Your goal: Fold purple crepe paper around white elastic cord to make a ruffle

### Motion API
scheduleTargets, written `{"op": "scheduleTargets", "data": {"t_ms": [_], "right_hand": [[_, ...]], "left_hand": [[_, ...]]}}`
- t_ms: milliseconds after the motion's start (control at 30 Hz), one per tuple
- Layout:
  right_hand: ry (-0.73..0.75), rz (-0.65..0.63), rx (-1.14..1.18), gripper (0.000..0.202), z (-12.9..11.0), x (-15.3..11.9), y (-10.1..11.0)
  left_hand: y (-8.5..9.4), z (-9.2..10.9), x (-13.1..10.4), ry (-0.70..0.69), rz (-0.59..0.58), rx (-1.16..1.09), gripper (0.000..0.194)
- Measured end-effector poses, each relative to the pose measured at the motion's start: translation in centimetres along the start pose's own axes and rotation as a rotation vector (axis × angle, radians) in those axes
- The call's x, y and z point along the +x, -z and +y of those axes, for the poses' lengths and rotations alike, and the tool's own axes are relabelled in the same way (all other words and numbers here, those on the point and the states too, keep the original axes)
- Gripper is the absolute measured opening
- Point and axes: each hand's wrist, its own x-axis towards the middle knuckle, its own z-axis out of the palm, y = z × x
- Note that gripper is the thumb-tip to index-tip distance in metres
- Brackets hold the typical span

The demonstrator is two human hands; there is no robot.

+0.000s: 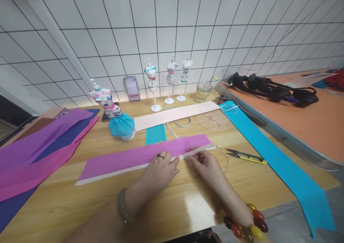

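Observation:
A purple strip of fabric or paper (pixel 118 160) lies slantwise on the table, with white tape (pixel 115 176) along its near edge. My left hand (pixel 163 166), fingers curled and thumb close beside them, grips and presses down the strip's near edge around its middle. Close by on the right, my right hand (pixel 206 166) pinches the taped edge near the strip's right end, where a pale band stands slightly off the purple. Its fingertips are partly hidden. Yellow-handled thread snips (pixel 247 156) lie to the right of my right hand.
A mini dress form (pixel 107 103) in a blue skirt stands left; three bare forms (pixel 170 74) stand behind. A pale pink strip (pixel 177 114), blue piece (pixel 156 133), tape rolls, bead dish (pixel 212 120) and glass (pixel 203 92) lie beyond. A blue strip (pixel 279 160) overhangs the right edge.

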Motion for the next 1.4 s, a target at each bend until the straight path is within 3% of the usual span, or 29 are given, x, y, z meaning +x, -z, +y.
{"op": "scheduleTargets", "data": {"t_ms": [133,267,500,700,867,1133,1400], "right_hand": [[0.054,-0.04,-0.365,0.017,-0.5,-1.3,1.2],[0.07,-0.113,-0.499,0.021,-0.6,-1.8,1.5],[0.13,-0.114,-0.452,0.023,0.1,-1.5,2.1],[0.166,-0.101,-0.35,0.02,0.0,-1.6,2.3],[0.154,-0.104,-0.37,0.021,0.1,-1.5,3.1],[0.119,0.016,-0.534,0.024,2.1,-1.1,5.9],[0.04,0.176,-0.625,0.028,5.4,-0.5,10.3]], "left_hand": [[-0.2,-0.1,0.3,-0.002,-0.018,-0.04,0.049],[-0.3,-0.2,0.6,0.003,-0.043,-0.042,0.058],[0.2,0.1,1.5,0.076,-0.035,-0.089,0.057],[0.3,1.5,3.8,0.125,0.011,-0.246,0.034],[-0.6,1.9,4.6,0.152,0.048,-0.401,0.028],[-1.6,1.0,4.8,0.21,0.137,-0.548,0.025],[-1.7,1.2,5.1,0.367,0.182,-0.561,0.028]]}}
